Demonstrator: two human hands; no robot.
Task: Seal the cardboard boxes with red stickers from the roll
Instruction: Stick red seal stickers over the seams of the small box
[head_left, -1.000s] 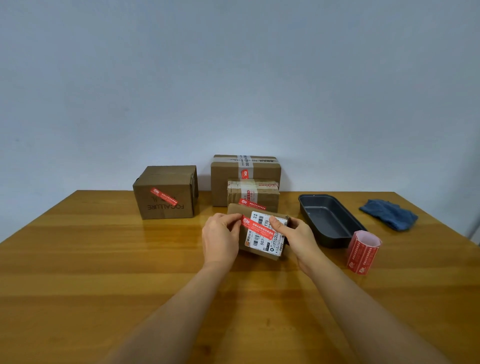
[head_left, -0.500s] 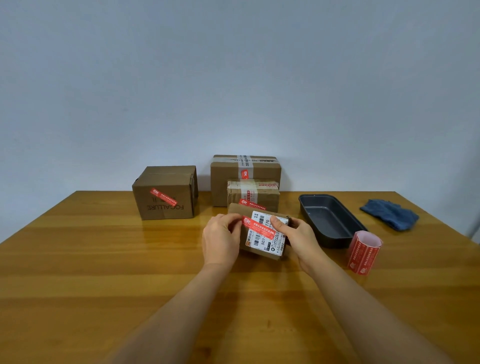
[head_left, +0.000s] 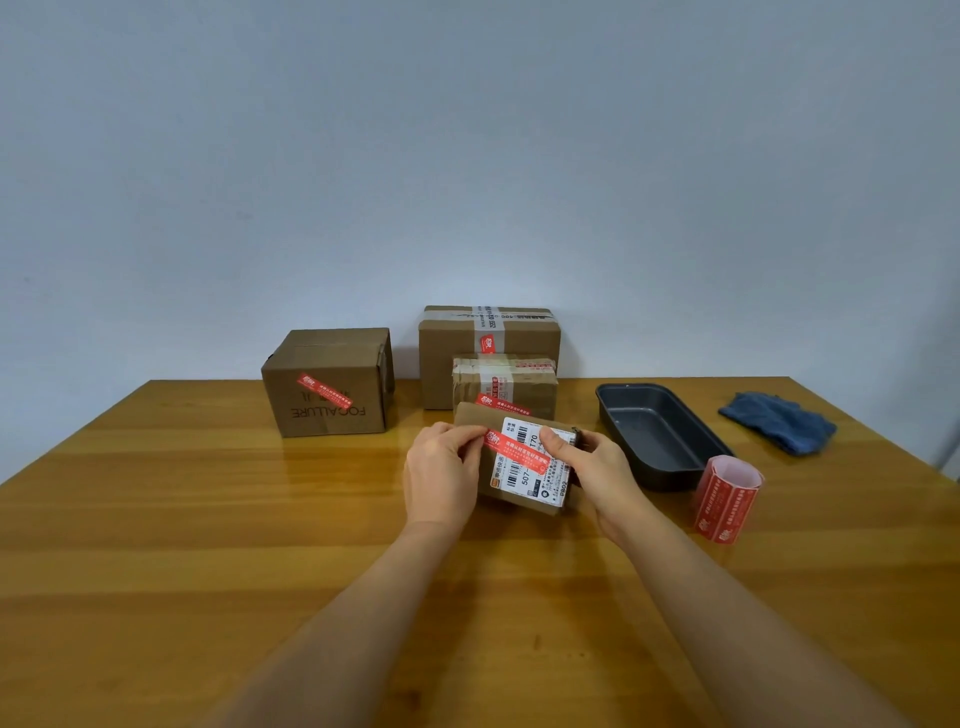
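Note:
A small cardboard box (head_left: 511, 500) with a white shipping label stands tilted on the wooden table (head_left: 208, 519) between my hands. A red sticker (head_left: 517, 451) runs slantwise across its label. My left hand (head_left: 441, 478) holds the box's left side, with curled fingertips on the sticker's left end. My right hand (head_left: 597, 467) grips the right side, and its thumb lies on the sticker's right end. The red sticker roll (head_left: 727, 499) stands upright to the right of my right hand.
Three more cardboard boxes stand behind, each bearing a red sticker: a left box (head_left: 327, 384), a back box (head_left: 452, 348) and a middle box (head_left: 504, 387). A dark baking pan (head_left: 649, 415) and a blue cloth (head_left: 779, 421) lie at the right.
Both hands stay on the small box and the sticker; the box has hardly shifted. Nothing else has moved.

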